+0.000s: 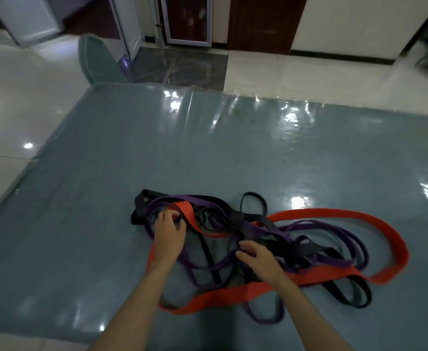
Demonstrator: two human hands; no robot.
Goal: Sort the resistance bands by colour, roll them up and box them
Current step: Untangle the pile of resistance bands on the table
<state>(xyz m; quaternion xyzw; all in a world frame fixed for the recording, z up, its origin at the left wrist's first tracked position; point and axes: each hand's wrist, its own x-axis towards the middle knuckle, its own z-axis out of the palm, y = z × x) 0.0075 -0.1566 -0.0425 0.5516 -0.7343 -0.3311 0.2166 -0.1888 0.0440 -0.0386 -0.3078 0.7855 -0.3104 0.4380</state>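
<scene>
Tangled heap of resistance bands (258,244) on the bench (106,173), toward its near edge, right of centre. Flat, matte loops in three colours, all interlaced. Red bands (334,214) widest, one sweeping in a long arc out to the right, another running along the near side of the heap. Purple bands (339,231) narrower, coiled through the middle and right. Black bands (142,206) thin, looped at the far left end and the near right end. Long axis of the heap roughly left to right, parallel to the near edge. Left hand (168,234) on the left end of the heap, fingers (175,217) curled into purple and red strands. Right hand (261,262) over the middle, fingers bent, touching the black and purple strands; cannot tell whether grasping.
</scene>
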